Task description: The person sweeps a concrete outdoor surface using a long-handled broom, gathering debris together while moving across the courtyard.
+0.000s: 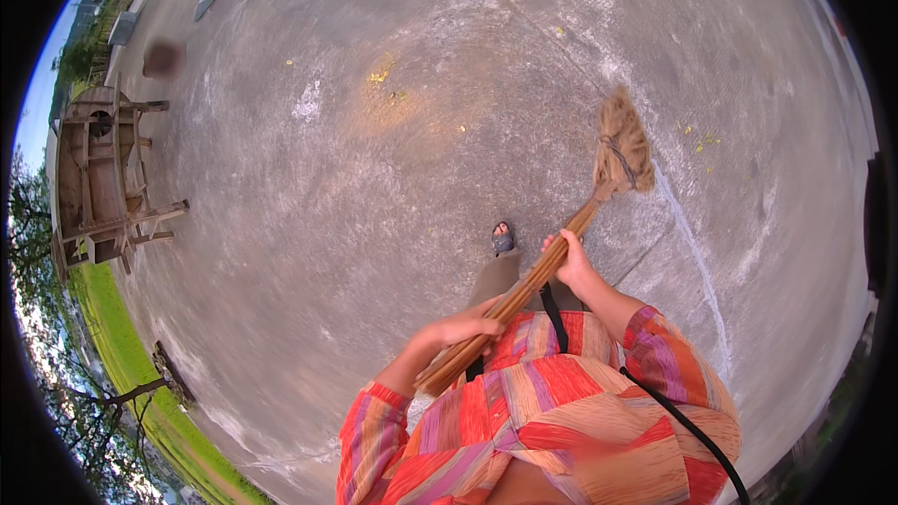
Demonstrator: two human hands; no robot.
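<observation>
A straw broom slants across my front, its handle a thick bundle of brown stalks. Its tied, frayed head points away from me to the right, over the concrete; I cannot tell whether it touches the ground. My left hand is closed round the upper end of the handle, near my waist. Further down, closer to the bristles, my right hand wraps the stalks. Small yellow leaves lie on the concrete to the right of the broom head, and more leaves lie farther off.
Grey concrete spreads around me, with a pale line on the right. At the left stands a wooden frame with legs. A long-handled dustpan rests at the far left. Grass borders the left edge. My sandalled foot is ahead.
</observation>
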